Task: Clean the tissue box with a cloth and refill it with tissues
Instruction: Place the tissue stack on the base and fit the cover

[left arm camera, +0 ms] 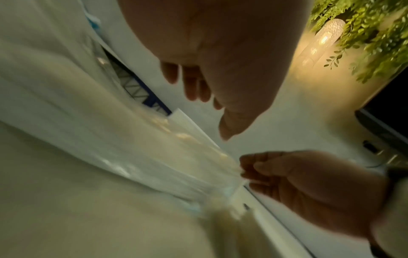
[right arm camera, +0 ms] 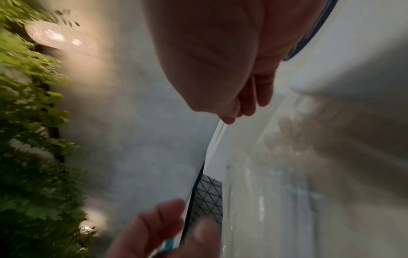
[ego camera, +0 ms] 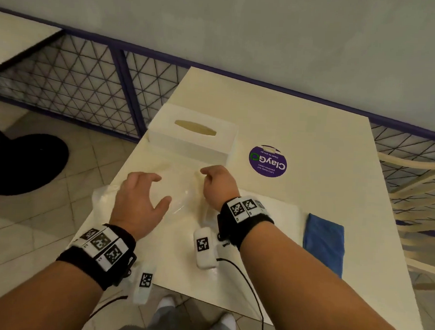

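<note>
The white tissue box (ego camera: 192, 135), with an oval slot on top, stands upright at the left of the white table (ego camera: 301, 124). In front of it lies a clear plastic pack of tissues (ego camera: 179, 195). My right hand (ego camera: 205, 175) pinches the pack's plastic wrap at its far right part; the left wrist view shows the right hand (left arm camera: 245, 167) gathering the film (left arm camera: 176, 157). My left hand (ego camera: 157, 190) hovers over the pack's left side, fingers spread, holding nothing. A folded blue cloth (ego camera: 324, 241) lies on the table to the right of my right forearm.
A round purple sticker (ego camera: 267, 161) is on the table right of the box. The table's left edge runs close beside the pack. A pale chair (ego camera: 412, 175) stands at the right, a black table base (ego camera: 22, 164) on the floor at the left, a mesh fence (ego camera: 89, 82) behind.
</note>
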`<state>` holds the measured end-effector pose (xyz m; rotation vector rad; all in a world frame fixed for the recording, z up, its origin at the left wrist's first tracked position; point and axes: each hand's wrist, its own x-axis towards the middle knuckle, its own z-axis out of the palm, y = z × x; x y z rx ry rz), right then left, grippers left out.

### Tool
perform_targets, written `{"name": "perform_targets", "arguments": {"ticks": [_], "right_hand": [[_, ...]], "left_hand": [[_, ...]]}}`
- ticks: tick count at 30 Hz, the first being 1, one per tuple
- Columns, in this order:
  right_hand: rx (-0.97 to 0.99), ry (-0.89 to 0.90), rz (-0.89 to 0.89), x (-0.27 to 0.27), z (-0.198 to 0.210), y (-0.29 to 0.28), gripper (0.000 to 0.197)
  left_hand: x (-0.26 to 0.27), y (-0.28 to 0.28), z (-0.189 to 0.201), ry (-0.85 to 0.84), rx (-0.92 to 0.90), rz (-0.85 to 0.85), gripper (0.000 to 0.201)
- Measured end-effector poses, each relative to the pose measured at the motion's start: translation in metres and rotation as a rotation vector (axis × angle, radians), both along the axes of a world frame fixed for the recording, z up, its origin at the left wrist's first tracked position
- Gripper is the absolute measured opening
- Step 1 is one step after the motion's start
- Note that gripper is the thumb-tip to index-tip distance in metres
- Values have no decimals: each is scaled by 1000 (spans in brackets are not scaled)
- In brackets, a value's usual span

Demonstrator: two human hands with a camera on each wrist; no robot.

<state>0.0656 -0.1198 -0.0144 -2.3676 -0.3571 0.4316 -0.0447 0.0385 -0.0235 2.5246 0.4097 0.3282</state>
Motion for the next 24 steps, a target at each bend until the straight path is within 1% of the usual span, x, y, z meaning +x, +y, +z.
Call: {"name": "perform_targets", "arguments": {"ticks": [2,4,5,7,9,10,13,15,16,17,19,22,24], "right_hand": [[-34,78,13,16,2,24,40],[-162,211,51,31,5,42,46],[-255,253,83,37,5,49,47],[-419,257,168,41,4,59,43],[-477,234,231,42,0,64,40],[-455,241,238,43,-4,68,40],[-282,246,154,41,-12,69,42],[-268,244,138,40,-16,72,52],[-305,256,142,40,-17,73,59],[-354,278,155,39,-17,76,62],[-430,314,190,38,-18,83,56],[-450,346,205,35,-20,91,53],[-449,357,196,32,-19,93,46]], "left_hand": [[-10,16,-8,228,150,25,72],[-20,27,-19,448,216,7,92],[-24,29,-24,508,227,-6,97],[-30,33,-33,579,214,-35,98],[-34,36,-40,627,161,-62,94],[-37,39,-45,647,131,-67,94],[-40,41,-56,652,102,-94,98],[-42,41,-61,647,97,-101,99],[-43,41,-62,645,100,-105,98],[-43,40,-63,644,105,-110,98],[-44,40,-64,641,107,-112,97],[-44,39,-67,644,107,-109,95],[-44,39,-68,647,119,-110,92]]}}
